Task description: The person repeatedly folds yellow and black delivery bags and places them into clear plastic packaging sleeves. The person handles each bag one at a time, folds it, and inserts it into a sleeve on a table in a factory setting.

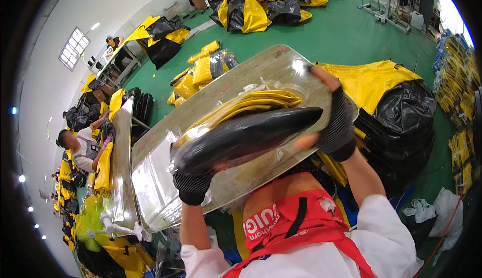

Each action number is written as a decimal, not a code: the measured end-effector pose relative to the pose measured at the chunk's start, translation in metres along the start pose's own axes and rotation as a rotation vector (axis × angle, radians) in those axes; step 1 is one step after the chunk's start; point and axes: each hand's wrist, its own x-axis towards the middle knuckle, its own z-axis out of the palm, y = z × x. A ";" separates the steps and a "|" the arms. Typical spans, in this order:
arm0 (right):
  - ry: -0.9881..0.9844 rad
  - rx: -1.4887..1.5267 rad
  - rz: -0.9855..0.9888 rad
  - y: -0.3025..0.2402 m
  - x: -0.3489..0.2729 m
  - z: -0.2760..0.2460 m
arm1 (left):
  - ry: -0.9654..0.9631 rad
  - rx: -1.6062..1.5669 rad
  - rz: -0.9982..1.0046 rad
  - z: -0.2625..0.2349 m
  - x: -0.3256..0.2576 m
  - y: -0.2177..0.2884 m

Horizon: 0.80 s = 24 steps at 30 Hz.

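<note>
Two gloved hands, the left hand (193, 180) and the right hand (337, 122), clamp opposite ends of a clear-bagged black-and-yellow folded garment (241, 130) above the metal worktop (150, 187) near its front edge.

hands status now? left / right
Left hand: closed on the near end of the folded black-and-yellow bundle in clear plastic.
Right hand: gripping the bundle's far end.

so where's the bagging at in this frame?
Done: bagged yellow packs are piled beyond the metal table. In hand: the left hand and right hand grip opposite ends of a folded black-and-yellow item in a clear bag, above the table. Left: loose yellow and black heaps beside the person.
</note>
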 end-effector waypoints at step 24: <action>0.136 0.091 0.142 -0.041 0.065 0.017 | 0.441 -0.523 -0.379 -0.092 0.053 0.035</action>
